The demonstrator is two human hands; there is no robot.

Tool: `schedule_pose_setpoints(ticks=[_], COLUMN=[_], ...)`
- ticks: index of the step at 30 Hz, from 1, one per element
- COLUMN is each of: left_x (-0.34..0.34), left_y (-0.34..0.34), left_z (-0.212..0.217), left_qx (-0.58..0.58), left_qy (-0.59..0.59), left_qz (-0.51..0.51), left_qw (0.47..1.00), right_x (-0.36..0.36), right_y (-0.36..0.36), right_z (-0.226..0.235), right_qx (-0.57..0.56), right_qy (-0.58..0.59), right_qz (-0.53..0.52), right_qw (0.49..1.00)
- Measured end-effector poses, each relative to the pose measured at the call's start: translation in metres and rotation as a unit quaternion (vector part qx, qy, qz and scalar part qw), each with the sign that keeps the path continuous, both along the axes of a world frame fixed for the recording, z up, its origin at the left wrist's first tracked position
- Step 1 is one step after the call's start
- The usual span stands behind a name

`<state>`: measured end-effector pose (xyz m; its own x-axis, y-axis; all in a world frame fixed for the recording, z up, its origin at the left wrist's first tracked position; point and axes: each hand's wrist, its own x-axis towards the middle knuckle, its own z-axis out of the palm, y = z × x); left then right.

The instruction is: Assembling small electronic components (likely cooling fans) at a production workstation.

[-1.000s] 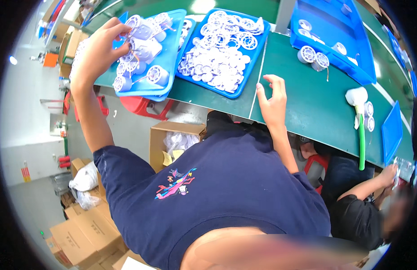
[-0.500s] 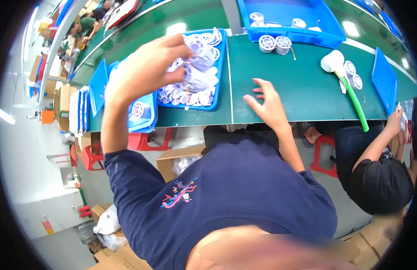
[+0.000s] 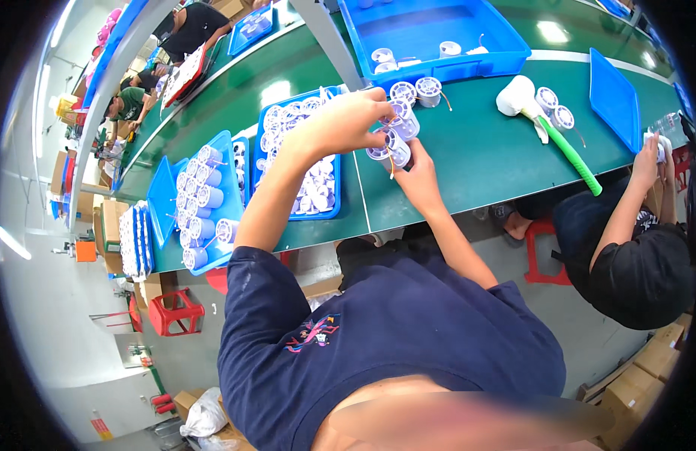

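White plastic cylinders fill our grip: right hand closed on the lower, left hand pinching the pair, over the table. We do well keeping pressure off the dangling wire and clear of the loose pair beyond, by the blue bin.

The shirt worn is navy and short-sleeved, with a small multicoloured print (mostly pink).
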<state>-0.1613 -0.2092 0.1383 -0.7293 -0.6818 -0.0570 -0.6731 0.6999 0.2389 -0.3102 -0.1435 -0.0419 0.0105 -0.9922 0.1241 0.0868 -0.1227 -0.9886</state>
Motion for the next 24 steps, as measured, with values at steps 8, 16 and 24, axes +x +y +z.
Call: schedule_pose_setpoints(ticks=[8, 16, 24], left_x=[0.012, 0.023, 0.015], left_y=[-0.044, -0.061, -0.008], left_z=[-0.036, -0.090, -0.135], left_qx=[-0.028, -0.083, -0.059], left_qy=[-0.005, -0.080, 0.243], left_qz=[0.082, 0.127, 0.243], left_qw=[0.996, 0.985, 0.937], right_x=[-0.030, -0.054, -0.052], right_y=[-0.020, -0.046, -0.046], right_z=[-0.011, -0.005, -0.025], right_qx=[-0.121, -0.088, -0.073], right_qy=[0.256, 0.338, 0.216], right_qz=[-0.222, -0.214, -0.148], right_qw=[0.933, 0.912, 0.962])
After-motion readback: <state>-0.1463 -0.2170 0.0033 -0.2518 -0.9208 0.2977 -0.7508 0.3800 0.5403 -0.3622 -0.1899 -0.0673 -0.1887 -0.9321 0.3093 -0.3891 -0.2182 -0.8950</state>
